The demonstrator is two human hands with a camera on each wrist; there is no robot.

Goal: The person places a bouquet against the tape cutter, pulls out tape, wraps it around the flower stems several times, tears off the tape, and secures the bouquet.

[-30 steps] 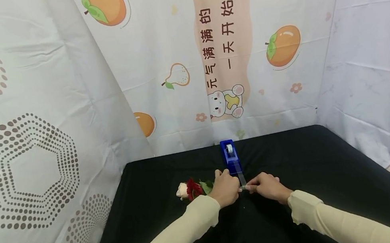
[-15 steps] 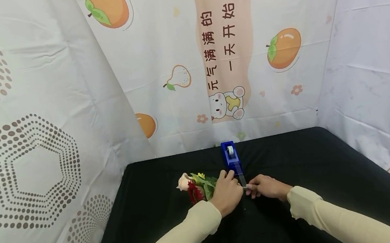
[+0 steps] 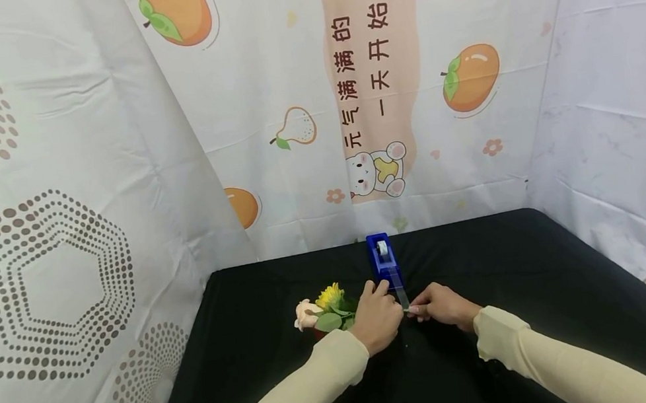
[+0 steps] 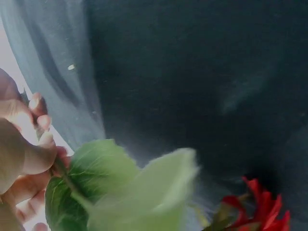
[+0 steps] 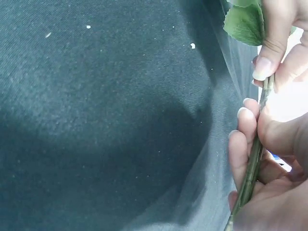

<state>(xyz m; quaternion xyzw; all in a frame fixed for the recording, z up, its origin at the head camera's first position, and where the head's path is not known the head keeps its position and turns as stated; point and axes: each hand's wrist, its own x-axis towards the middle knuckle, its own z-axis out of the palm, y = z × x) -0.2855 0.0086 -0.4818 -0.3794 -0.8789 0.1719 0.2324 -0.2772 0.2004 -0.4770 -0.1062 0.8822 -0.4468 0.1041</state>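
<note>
My left hand [image 3: 377,316] grips a small bunch of flowers by the stems, blooms pointing left. A cream rose [image 3: 306,314] and a yellow flower [image 3: 330,296] show in the head view; a red flower [image 4: 263,209] and green leaves [image 4: 103,166] show in the left wrist view. My right hand [image 3: 444,305] pinches the same green stems [image 5: 251,173] lower down, thumb and fingers around them. From the blue tape dispenser [image 3: 375,259], a strip of clear tape [image 3: 401,295] stretches to the stems between both hands.
A black cloth [image 3: 505,274] covers the table, with small pale specks on it. Printed white curtains [image 3: 258,56] hang at the back and sides. The dispenser stands near the table's back edge.
The bunch has turned in my hands: the yellow flower has come up to the top and the red flower has gone down behind my left sleeve. The dispenser has stayed in place.
</note>
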